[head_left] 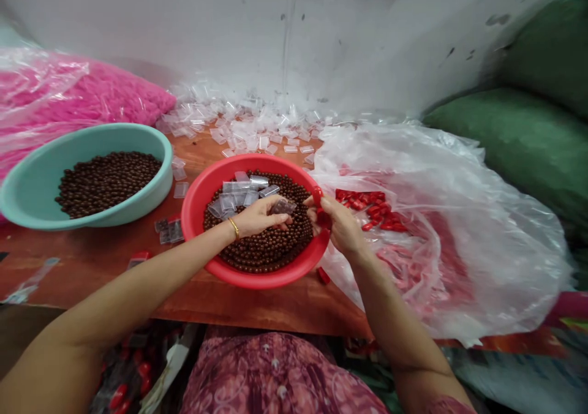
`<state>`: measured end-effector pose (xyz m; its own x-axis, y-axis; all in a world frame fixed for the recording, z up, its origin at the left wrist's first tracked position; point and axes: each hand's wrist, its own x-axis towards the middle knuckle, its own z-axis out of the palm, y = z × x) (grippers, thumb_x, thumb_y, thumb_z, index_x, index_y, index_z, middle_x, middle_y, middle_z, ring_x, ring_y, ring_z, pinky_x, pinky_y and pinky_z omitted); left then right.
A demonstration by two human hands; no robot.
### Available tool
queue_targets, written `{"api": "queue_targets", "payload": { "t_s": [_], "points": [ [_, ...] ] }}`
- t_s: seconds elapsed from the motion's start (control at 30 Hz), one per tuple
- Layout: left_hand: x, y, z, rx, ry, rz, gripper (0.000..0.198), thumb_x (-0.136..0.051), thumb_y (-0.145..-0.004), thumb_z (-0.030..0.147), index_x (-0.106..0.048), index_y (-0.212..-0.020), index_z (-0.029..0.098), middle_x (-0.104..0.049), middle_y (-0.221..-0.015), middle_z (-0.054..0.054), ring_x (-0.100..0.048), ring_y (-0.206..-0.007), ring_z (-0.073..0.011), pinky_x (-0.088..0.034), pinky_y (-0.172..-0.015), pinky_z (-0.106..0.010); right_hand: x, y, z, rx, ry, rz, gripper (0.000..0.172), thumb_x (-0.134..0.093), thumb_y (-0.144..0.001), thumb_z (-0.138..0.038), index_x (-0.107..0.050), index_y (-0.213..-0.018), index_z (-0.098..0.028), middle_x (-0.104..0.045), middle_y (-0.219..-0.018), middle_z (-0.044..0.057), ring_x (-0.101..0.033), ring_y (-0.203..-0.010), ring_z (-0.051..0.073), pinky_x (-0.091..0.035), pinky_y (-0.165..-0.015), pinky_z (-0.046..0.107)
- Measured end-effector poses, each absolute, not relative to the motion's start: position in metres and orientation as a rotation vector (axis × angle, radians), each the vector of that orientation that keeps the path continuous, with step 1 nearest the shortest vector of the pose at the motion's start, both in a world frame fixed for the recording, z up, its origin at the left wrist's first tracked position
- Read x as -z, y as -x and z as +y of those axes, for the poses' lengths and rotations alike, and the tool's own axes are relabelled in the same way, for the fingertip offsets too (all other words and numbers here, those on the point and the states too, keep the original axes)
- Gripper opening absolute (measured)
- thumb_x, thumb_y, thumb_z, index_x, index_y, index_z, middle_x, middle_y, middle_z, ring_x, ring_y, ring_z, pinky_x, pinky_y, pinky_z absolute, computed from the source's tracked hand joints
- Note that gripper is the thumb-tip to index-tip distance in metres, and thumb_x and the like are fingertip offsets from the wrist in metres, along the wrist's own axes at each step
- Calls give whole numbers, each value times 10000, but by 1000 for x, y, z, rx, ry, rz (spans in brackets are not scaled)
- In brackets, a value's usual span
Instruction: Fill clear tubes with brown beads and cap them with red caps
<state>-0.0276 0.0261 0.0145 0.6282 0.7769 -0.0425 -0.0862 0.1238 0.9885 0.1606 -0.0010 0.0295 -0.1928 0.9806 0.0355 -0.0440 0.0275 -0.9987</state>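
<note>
Left hand (261, 217) pinches a small bag (282, 206) (bead-filled); right hand (337, 223) grips red capsules (320, 209).

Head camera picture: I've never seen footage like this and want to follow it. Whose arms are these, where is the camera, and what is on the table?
The camera sits on a person's head, looking down at their own bare hands. The left hand pinches a small clear bag over a red bowl of brown beads. The right hand holds a small red piece. Beside them on the wooden table are a teal bowl of beads, loose clear bags, and a plastic sack of red pieces.
</note>
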Motion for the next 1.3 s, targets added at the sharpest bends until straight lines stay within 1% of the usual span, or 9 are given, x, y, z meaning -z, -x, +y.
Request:
{"api": "queue_targets", "payload": {
  "t_s": [0.17, 0.33, 0.47, 0.67, 0.73, 0.83, 0.93, 1.07, 1.3],
  "points": [
    [-20, 28, 26, -586, -1359, 576, 338, -693, -701, 351, -502, -867, 128, -597, -737, -3, -581, -612, -91, -493, -618, -240, -29, -154, 7, -1125, 1074, -1552, 206, -649, -673, -296, -599, -845, -195, -519, -614, -51, -457, -513, 81, -392, -520, 226],
    [-24, 31, 27, -561, -1299, 534, 369, -701, -693, 376, -494, -878, 132, -607, -727, -8, -594, -618, -102, -496, -606, -240, -36, -154, 15, -1076, 994, -1743, 190, -663, -657, -270, -592, -813, -187, -585, -731, -16, -524, -666, 116, -435, -659, 257],
    [-24, 32, 28, -567, -1293, 538, 414, -720, -667, 401, -498, -888, 131, -608, -718, -9, -590, -616, -104, -501, -606, -244, -40, -150, 20, -1144, 984, -1806, 205, -699, -631, -273, -557, -749, -183, -541, -689, -31, -495, -633, 95, -425, -603, 222],
    [-24, 35, 33, -773, -1274, 670, 416, -693, -685, 423, -495, -911, 135, -614, -752, -6, -589, -583, -88, -490, -592, -236, -29, -142, 24, -1411, 1086, -1304, 319, -602, -689, -463, -518, -873, -217, -435, -575, -82, -329, -387, 57, -341, -338, 199],
    [-24, 36, 33, -789, -1268, 700, 409, -697, -681, 407, -488, -905, 135, -616, -743, -2, -584, -565, -82, -484, -581, -230, -26, -144, 25, -1533, 1084, -1154, 342, -559, -677, -503, -528, -853, -210, -424, -561, -78, -336, -380, 67, -356, -319, 217],
    [-24, 35, 32, -725, -1290, 680, 390, -700, -678, 381, -484, -884, 131, -617, -724, -2, -579, -548, -79, -475, -570, -223, -25, -147, 28, -1576, 1074, -1073, 285, -593, -624, -425, -553, -795, -201, -485, -613, -51, -440, -466, 87, -421, -393, 231],
    [-26, 35, 30, -634, -1314, 629, 357, -691, -687, 358, -490, -869, 128, -619, -721, -7, -578, -543, -77, -463, -559, -213, -27, -149, 30, -1405, 1087, -1188, 200, -615, -641, -361, -592, -768, -207, -565, -689, -21, -531, -637, 117, -475, -578, 252],
    [-30, 35, 28, -577, -1300, 608, 350, -694, -679, 347, -496, -865, 127, -630, -751, -20, -569, -532, -68, -457, -550, -205, -30, -146, 29, -996, 1148, -1433, 197, -627, -710, -393, -656, -795, -218, -615, -792, 1, -542, -795, 144, -453, -762, 290],
    [-34, 39, 29, -563, -1165, 559, 309, -656, -657, 331, -497, -843, 141, -626, -654, -14, -558, -495, -91, -454, -494, -203, -29, -135, 15, -901, 1036, -1529, 342, -563, -791, -486, -665, -978, -218, -618, -781, 20, -558, -647, 122, -470, -590, 267]
  ]
}}
